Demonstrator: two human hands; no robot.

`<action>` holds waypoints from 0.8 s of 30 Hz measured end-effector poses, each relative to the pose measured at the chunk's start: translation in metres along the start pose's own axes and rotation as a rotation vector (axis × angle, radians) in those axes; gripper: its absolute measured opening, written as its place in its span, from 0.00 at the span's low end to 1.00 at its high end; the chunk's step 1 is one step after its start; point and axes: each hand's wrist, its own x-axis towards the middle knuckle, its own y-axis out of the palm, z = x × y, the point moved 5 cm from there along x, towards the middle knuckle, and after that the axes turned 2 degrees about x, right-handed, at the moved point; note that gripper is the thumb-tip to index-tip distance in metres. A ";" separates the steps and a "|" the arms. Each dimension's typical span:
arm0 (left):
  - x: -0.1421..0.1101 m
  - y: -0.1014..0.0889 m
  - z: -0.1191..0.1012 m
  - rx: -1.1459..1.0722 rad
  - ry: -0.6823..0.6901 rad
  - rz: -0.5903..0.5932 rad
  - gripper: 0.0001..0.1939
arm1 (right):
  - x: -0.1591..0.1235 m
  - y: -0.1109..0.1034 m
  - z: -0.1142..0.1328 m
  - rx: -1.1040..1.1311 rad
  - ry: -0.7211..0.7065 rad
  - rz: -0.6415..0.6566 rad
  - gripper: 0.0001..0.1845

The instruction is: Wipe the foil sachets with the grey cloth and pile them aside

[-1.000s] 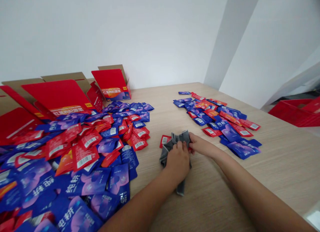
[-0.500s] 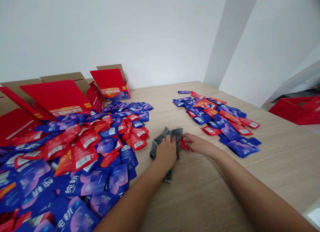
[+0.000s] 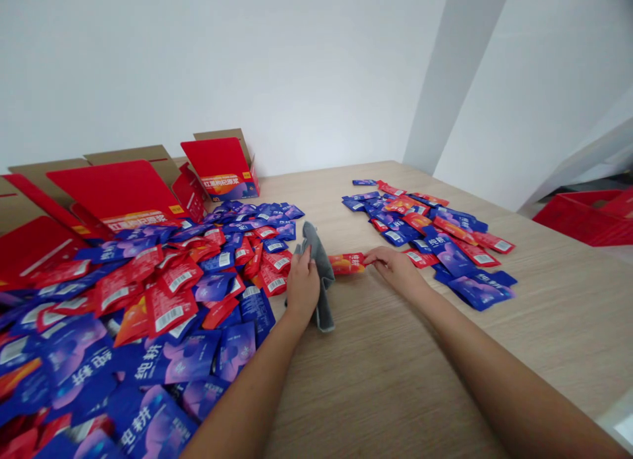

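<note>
Near the middle of the table, my left hand grips a crumpled grey cloth, its fingers partly sunk in the folds. To the right, my right hand pinches one end of a red and orange sachet. The sachet's other end meets the cloth's edge; whether the cloth wraps round it I cannot tell. A large heap of blue and red sachets spreads over the left side. Beyond my right hand lies a smaller pile of such sachets.
Red cartons with raised flaps, among them a carton at the back, stand behind the left heap. A white wall rises behind the wooden table. A red bin sits beyond the table's right edge.
My left hand has shifted left with the cloth, which now stands more upright. More of the red sachet shows between the cloth and my right hand, which has moved slightly right and up.
</note>
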 end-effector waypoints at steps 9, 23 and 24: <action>-0.011 0.017 -0.018 0.059 0.141 0.143 0.22 | -0.001 0.031 -0.031 0.307 0.355 -0.081 0.18; -0.029 0.020 -0.047 0.282 0.317 0.241 0.24 | -0.006 0.045 -0.010 0.486 0.366 0.227 0.35; -0.029 0.020 -0.047 0.288 0.311 0.240 0.24 | -0.006 0.046 -0.009 0.469 0.369 0.225 0.35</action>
